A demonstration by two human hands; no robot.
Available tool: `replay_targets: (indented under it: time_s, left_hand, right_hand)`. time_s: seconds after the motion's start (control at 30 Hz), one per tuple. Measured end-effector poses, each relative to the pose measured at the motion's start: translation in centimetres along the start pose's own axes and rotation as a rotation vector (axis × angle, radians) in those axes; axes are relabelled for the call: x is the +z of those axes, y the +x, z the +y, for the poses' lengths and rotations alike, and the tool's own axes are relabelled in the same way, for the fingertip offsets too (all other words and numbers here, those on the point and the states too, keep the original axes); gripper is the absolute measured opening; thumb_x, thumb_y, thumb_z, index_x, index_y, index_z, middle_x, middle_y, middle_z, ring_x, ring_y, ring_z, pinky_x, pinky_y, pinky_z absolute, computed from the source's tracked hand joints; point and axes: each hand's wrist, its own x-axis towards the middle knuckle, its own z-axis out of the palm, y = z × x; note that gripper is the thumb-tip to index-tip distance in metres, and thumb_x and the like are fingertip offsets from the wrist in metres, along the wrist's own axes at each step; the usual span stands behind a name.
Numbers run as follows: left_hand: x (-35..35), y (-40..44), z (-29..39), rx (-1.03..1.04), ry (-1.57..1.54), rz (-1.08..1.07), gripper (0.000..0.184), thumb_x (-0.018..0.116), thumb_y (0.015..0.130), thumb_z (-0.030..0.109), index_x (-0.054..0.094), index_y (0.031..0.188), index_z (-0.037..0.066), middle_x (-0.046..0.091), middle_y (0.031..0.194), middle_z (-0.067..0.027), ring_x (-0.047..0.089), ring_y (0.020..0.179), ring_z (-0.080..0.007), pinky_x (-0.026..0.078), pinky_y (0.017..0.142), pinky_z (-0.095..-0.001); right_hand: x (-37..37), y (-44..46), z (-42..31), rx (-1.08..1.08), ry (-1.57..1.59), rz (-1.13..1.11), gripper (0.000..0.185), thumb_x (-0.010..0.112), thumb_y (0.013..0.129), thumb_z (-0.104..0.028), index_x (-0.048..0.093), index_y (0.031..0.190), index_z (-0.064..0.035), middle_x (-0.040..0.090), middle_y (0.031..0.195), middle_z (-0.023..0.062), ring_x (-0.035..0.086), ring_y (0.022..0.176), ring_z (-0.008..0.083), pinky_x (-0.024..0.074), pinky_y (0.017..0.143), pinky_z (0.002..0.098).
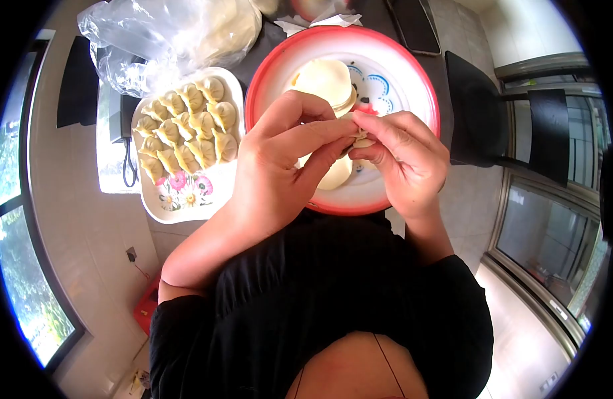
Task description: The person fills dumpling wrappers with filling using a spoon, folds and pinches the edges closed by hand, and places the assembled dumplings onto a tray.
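Note:
Above a red-rimmed enamel tray, my left hand and my right hand meet with fingertips pinched together. Between them is a small dumpling, mostly hidden by the fingers. My left hand grips its left side, my right hand its right side. A stack of round dough wrappers lies on the tray beyond my hands. More wrappers show below and between them. To the left, a white flowered tray holds several pleated dumplings in rows.
A clear plastic bag lies behind the flowered tray. White tissue and a dark phone-like object are at the table's far side. A black chair stands at the right.

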Motion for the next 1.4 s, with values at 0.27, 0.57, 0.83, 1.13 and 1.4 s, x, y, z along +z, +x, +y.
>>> replay_targets:
  time_s: [0.27, 0.57, 0.83, 1.13, 1.4]
  left_hand:
    - [0.6, -0.2, 0.0, -0.150, -0.301, 0.038, 0.020, 0.070, 0.086, -0.002, 0.067, 0.105, -0.004, 0.061, 0.097, -0.0051, 0.062, 0.094, -0.0125, 0.054, 0.077, -0.0241]
    - [0.9, -0.6, -0.4, -0.333, -0.463, 0.036, 0.017, 0.067, 0.088, -0.003, 0.066, 0.105, -0.007, 0.064, 0.094, -0.0085, 0.066, 0.078, -0.0124, 0.055, 0.071, -0.0233]
    - [0.7, -0.2, -0.8, 0.082, 0.054, 0.023, 0.019, 0.068, 0.083, -0.007, 0.070, 0.102, -0.003, 0.063, 0.094, -0.0090, 0.064, 0.083, -0.0174, 0.052, 0.069, -0.0261]
    - [0.2, -0.1, 0.1, 0.071, 0.072, -0.039, 0.027, 0.067, 0.082, -0.008, 0.069, 0.107, -0.001, 0.062, 0.095, -0.0099, 0.062, 0.085, -0.0196, 0.051, 0.071, -0.0280]
    - [0.8, -0.6, -0.3, 0.057, 0.076, 0.014, 0.031, 0.077, 0.075, -0.003, 0.070, 0.106, -0.002, 0.062, 0.095, -0.0096, 0.064, 0.081, -0.0170, 0.053, 0.068, -0.0270]
  right_hand:
    - [-0.3, -0.2, 0.6, -0.123, -0.036, 0.132, 0.031, 0.072, 0.071, 0.017, 0.073, 0.098, 0.0026, 0.064, 0.093, 0.0103, 0.069, 0.080, 0.0176, 0.0596, 0.070, 0.0254]
    - [0.2, -0.7, 2.0, -0.283, -0.135, 0.166, 0.033, 0.079, 0.067, 0.010, 0.074, 0.098, -0.0006, 0.065, 0.082, 0.0076, 0.066, 0.072, 0.0163, 0.0547, 0.061, 0.0242]
    - [0.3, 0.1, -0.2, -0.088, -0.121, 0.110, 0.036, 0.073, 0.073, 0.014, 0.072, 0.107, 0.0000, 0.064, 0.083, 0.0085, 0.066, 0.075, 0.0149, 0.0568, 0.068, 0.0245]
    - [-0.2, 0.3, 0.6, -0.076, -0.140, 0.093, 0.026, 0.071, 0.074, 0.014, 0.073, 0.097, 0.0013, 0.067, 0.086, 0.0102, 0.068, 0.079, 0.0181, 0.0568, 0.071, 0.0251]
    - [-0.1, -0.5, 1.0, -0.027, -0.103, 0.092, 0.024, 0.067, 0.073, 0.016, 0.073, 0.091, 0.0012, 0.068, 0.087, 0.0122, 0.068, 0.078, 0.0200, 0.0551, 0.071, 0.0268]
